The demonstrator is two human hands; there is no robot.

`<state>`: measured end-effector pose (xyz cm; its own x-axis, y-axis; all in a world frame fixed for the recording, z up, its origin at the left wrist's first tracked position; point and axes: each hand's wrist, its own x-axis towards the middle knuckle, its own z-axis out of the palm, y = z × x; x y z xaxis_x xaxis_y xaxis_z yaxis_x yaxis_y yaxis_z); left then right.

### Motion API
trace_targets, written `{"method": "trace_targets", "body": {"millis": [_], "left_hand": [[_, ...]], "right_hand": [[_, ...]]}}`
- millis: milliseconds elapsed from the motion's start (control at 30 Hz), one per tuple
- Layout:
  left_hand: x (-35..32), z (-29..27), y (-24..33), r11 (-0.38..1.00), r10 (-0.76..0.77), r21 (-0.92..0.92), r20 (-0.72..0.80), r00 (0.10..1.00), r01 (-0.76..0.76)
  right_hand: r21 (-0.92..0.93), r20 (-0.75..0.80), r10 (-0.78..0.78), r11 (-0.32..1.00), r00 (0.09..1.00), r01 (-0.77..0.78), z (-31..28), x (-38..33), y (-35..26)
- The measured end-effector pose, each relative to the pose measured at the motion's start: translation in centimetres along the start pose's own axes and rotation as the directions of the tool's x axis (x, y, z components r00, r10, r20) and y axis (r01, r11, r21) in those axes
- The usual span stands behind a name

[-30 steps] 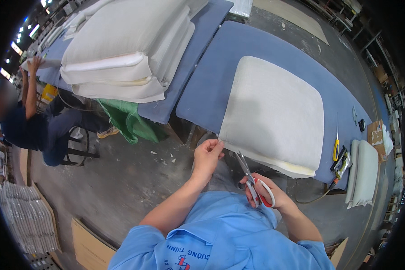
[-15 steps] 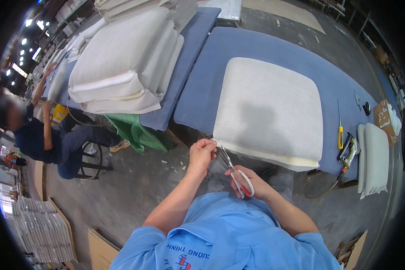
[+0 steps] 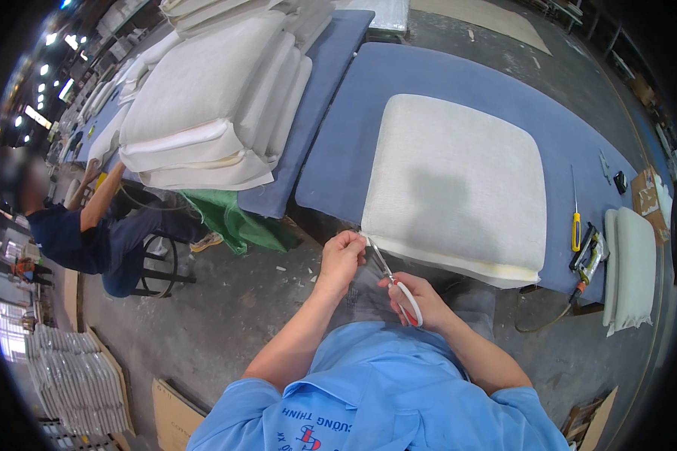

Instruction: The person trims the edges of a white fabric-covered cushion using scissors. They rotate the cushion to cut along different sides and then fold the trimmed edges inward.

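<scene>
Scissors (image 3: 396,286) with white and red handles sit in the person's right hand (image 3: 416,299), fingers curled through the loops and closed round them, the blades pointing up and away toward the near left corner of a pale grey cushion (image 3: 459,180). The blade tips reach that corner right where the left hand (image 3: 342,257) is. That hand is pinched shut at the corner, thumb against fingers, on something too small to make out; whether it is a thread or the cover's edge, I cannot tell. Both hands hang just off the table's near edge, above the grey floor.

The cushion lies flat on a blue-covered table (image 3: 338,165), its foam edge showing cream along the near side. To its right on the same blue top lie a yellow-handled screwdriver (image 3: 575,218) and, just beside it, an air tool (image 3: 593,255) with a hose dropping off the edge. Further right lies a smaller white cushion (image 3: 632,263). To the left, on a second blue table, is a tall stack of cushions (image 3: 218,105), with a green cloth (image 3: 229,222) hanging beneath it. Further left, another person in dark blue clothing (image 3: 90,233) sits on a stool, one arm raised.
</scene>
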<state>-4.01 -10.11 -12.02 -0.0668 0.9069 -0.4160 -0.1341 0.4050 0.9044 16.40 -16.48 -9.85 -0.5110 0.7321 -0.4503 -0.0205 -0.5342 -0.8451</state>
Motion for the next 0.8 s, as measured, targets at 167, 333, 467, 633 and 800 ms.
{"method": "trace_targets", "body": {"millis": [167,333,467,633,800], "left_hand": [[0.1,-0.2,-0.1,0.999,-0.018,-0.037,0.027,0.999,0.019],[0.1,-0.2,-0.2,0.998,-0.027,-0.059,0.027,0.999,0.028],[0.1,-0.4,-0.3,0.992,-0.034,-0.116,0.033,0.999,0.038],[0.1,-0.3,-0.5,0.991,-0.026,-0.127,0.034,0.999,0.03],[0.5,-0.6,-0.6,0.988,-0.027,-0.153,0.024,0.999,0.031]], "right_hand": [[0.018,-0.002,0.014,1.0,1.0,-0.014,0.0,0.4,-0.6],[-0.003,0.014,0.018,1.0,1.0,-0.018,-0.8,0.6,-0.4],[-0.028,0.022,0.019,0.999,1.0,-0.018,-1.0,0.6,-0.5],[-0.005,0.043,0.012,1.0,0.999,-0.012,-0.9,1.3,-0.5],[-0.023,0.05,0.003,1.0,0.999,-0.002,-1.2,0.8,-0.4]]}}
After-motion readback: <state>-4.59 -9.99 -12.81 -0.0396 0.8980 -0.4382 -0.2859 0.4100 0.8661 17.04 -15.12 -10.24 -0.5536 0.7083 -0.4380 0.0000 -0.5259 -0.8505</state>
